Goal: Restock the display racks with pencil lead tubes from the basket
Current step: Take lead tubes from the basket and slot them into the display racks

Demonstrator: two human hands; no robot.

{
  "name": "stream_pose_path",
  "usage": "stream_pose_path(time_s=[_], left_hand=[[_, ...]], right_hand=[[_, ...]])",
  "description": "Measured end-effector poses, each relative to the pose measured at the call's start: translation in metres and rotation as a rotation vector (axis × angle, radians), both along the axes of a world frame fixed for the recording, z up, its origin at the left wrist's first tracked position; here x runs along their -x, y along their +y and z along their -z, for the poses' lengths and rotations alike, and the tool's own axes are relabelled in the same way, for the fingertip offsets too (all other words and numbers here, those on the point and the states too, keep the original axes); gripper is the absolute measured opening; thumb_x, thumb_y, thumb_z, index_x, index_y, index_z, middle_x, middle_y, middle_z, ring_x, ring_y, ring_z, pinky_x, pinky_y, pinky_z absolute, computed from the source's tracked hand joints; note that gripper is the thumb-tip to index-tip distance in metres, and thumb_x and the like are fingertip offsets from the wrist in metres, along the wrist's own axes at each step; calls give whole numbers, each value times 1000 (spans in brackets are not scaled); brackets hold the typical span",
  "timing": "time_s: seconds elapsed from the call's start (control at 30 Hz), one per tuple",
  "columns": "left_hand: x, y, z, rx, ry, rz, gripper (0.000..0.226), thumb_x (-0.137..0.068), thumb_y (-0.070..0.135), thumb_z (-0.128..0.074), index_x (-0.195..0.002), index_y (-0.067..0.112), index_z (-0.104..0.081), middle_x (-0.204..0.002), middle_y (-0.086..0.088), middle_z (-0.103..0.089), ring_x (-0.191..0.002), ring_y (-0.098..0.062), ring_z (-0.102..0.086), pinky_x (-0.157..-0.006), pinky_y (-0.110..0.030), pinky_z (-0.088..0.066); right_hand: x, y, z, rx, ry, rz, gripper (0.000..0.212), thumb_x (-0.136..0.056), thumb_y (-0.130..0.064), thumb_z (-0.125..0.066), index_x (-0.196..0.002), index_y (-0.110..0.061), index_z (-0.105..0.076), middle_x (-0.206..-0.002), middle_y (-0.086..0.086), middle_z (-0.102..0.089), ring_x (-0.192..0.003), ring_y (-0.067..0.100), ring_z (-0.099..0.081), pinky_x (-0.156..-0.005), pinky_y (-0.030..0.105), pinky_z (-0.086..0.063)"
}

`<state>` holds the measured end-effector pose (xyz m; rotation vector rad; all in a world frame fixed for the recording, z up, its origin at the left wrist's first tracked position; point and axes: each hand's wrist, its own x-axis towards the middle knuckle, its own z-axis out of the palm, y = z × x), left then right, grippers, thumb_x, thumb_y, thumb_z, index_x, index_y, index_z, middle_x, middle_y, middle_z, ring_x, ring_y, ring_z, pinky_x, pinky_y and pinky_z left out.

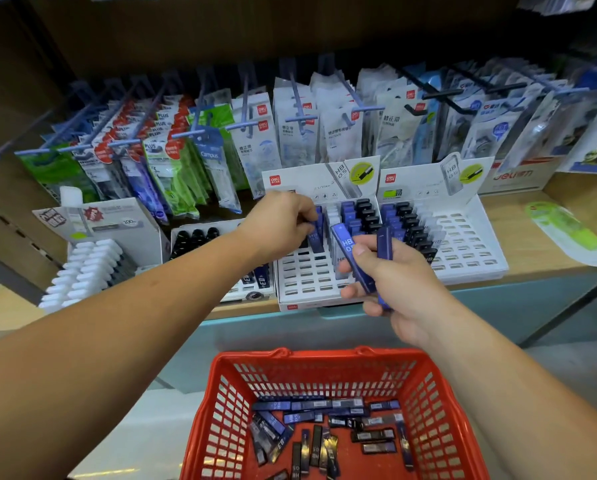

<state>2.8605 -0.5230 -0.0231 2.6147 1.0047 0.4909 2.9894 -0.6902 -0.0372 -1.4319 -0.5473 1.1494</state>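
Observation:
A red plastic basket point(220, 410) at the bottom holds several blue and black pencil lead tubes point(310, 405) lying loose. On the shelf stands a white slotted display rack point(304, 275) with blue and black tubes upright in its back rows. My left hand point(283, 220) pinches one blue tube point(316, 237) upright over the rack's left slots. My right hand point(390, 275) hovers in front of the rack and grips blue tubes point(352, 258), one marked HB 0.5. A second white rack point(466, 237) to the right is partly filled.
Left of the racks sit a box of black-capped tubes point(194, 239) and a display of white erasers point(89, 265). Hooks above carry hanging packs of correction tape point(297, 133). A green packet point(567, 230) lies on the shelf at the right. The shelf's front edge point(241, 311) runs above the basket.

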Motion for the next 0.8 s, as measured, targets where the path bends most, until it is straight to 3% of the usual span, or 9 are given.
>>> stream_pose_path(time_s=[0.1, 0.17, 0.23, 0.3, 0.4, 0.5, 0.6, 0.7, 0.8], left_hand=[[-2, -3, 5, -60, -25, 10, 11, -93, 13, -69, -97, 13, -79, -94, -1, -69, -86, -20, -63, -82, -36, -53], [-3, -12, 1, -39, -166, -49, 14, -97, 25, -66, -95, 17, -78, -85, 3, -65, -79, -15, -60, -76, -30, -49], [-3, -24, -5, 226, -283, -64, 24, -100, 35, -66, -90, 16, -76, -74, -1, -70, -66, -11, -61, -65, -27, -50], [-2, -37, -10, 524, -304, -19, 21, -99, 28, -70, -90, 9, -76, -70, -7, -71, -60, -12, -62, -55, -25, -48], [3, -40, -15, 657, -443, -6, 5, -95, 10, -73, -98, 6, -75, -73, -7, -70, -61, -13, -62, -54, -25, -49], [15, -24, -24, 550, -564, -142, 22, -89, 10, -81, -107, 6, -69, -71, -9, -66, -57, -12, -64, -51, -23, -51], [21, -16, -21, 412, -464, -207, 26, -82, 13, -88, -96, 11, -66, -77, -13, -69, -60, -16, -70, -57, -29, -59], [18, -20, -4, 253, -263, -138, 15, -85, 11, -83, -94, 15, -72, -82, -3, -74, -77, -18, -73, -78, -39, -63], [13, -21, 6, 202, -241, -98, 12, -90, 6, -75, -100, 12, -75, -84, 3, -74, -82, -15, -73, -84, -37, -61]], right_hand=[[0, -1, 2, 15, -36, -2, 13, -106, -20, -57, -113, -23, -66, -90, 10, -77, -55, 18, -60, -40, 24, -26], [1, 0, 4, 8, -37, 4, 17, -107, -15, -54, -113, -21, -68, -87, 9, -75, -56, 16, -56, -40, 24, -27], [2, 2, 3, -16, -36, 12, 19, -106, -12, -53, -112, -21, -69, -84, 6, -73, -56, 14, -53, -40, 24, -26], [4, 3, 1, -35, -44, 8, 18, -106, -14, -54, -111, -23, -70, -86, 6, -74, -55, 15, -54, -40, 22, -25], [8, 2, -4, -15, -68, -36, 17, -107, -31, -53, -112, -27, -68, -90, 8, -77, -56, 20, -62, -39, 22, -25], [8, -2, -4, 103, -182, -66, 38, -103, -56, -49, -106, -23, -67, -72, 9, -73, -45, 22, -56, -40, 20, -22], [1, -5, -4, 170, -205, -85, 59, -99, -68, -46, -101, -14, -70, -61, 9, -63, -41, 17, -34, -41, 18, -20], [-6, -5, -4, 160, -52, -94, 54, -102, -48, -41, -106, -3, -70, -60, 10, -56, -42, 18, -31, -42, 20, -19], [-8, -4, -1, 131, 75, -108, 38, -98, -25, -42, -111, 0, -68, -62, 6, -53, -45, 17, -36, -41, 23, -22]])
